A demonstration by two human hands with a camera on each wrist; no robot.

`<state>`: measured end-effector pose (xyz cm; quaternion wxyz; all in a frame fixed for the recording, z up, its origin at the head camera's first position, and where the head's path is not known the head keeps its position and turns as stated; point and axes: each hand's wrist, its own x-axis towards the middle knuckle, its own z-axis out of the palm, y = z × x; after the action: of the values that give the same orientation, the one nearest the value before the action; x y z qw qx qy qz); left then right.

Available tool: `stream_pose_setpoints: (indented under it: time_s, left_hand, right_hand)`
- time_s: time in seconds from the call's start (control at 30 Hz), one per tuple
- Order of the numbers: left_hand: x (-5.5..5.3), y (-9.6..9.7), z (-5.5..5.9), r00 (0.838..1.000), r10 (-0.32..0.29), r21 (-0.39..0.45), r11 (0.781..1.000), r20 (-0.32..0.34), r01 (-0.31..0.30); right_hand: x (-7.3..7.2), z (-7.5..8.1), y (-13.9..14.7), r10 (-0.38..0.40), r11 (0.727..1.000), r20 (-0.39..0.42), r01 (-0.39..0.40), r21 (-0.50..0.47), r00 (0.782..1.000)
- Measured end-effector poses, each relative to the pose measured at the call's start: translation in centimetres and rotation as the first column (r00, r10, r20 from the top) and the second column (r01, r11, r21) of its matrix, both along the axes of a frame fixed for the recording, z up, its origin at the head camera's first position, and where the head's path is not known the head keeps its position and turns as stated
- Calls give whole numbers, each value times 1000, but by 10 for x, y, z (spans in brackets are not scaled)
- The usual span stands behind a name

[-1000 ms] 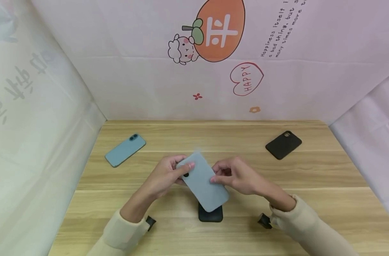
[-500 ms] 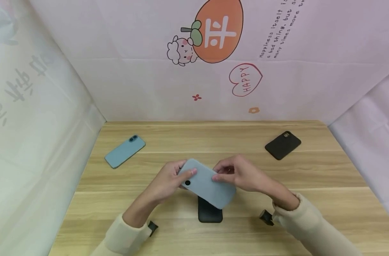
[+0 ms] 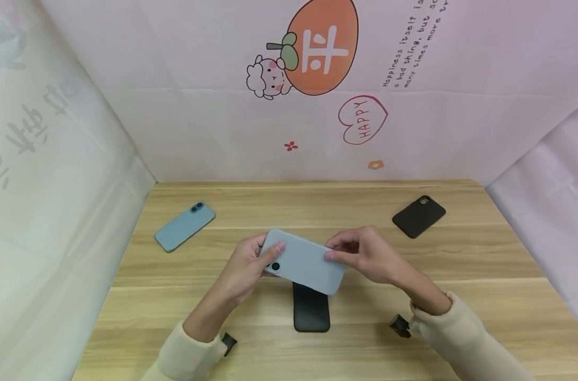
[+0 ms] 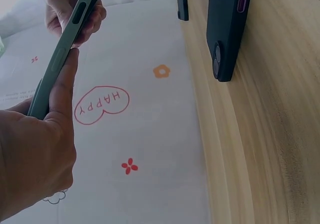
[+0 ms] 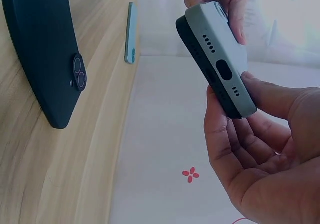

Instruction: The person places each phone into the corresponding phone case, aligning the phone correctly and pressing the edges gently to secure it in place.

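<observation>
Between both hands a light blue-grey phone case is held above the table, back side up. My left hand grips its camera end, thumb flat on the back near the camera hole. The right hand pinches the opposite end's far corner between thumb and fingers. In the right wrist view, the case's end wall shows speaker holes and a port opening, and a dark phone sticks out along its inner side. Below the case lies a black phone, its upper part hidden in the head view.
A light blue phone with two lenses lies at the back left of the wooden table. At the back right is a black phone case. Printed white cloth hangs behind and at both sides.
The held case has turned from a steep slant to nearly level across, its right end swinging up and away. The right hand has shifted slightly right, keeping its pinch; the left still grips.
</observation>
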<state>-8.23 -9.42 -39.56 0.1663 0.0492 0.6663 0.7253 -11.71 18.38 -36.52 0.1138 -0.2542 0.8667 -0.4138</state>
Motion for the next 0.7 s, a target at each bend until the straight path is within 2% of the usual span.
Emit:
stream_pose_setpoints:
  time_s: [0.17,0.4,0.57,0.7]
  left_hand:
    - [0,2,0,999,32,6,999,7,-32]
    - [1,3,-2,995,93,47,994,41,-95]
    - [2,4,-4,989,137,71,987,57,-141]
    - [2,5,-3,985,159,88,982,66,-165]
  right_hand:
    - [0,-3,0,-24,999,-6,24,-36,1000]
    - [-2,-11,0,-131,988,47,134,-73,990]
    - [-3,-15,1,-193,970,169,214,-113,966]
    - [-5,-17,2,-197,948,270,253,-191,942]
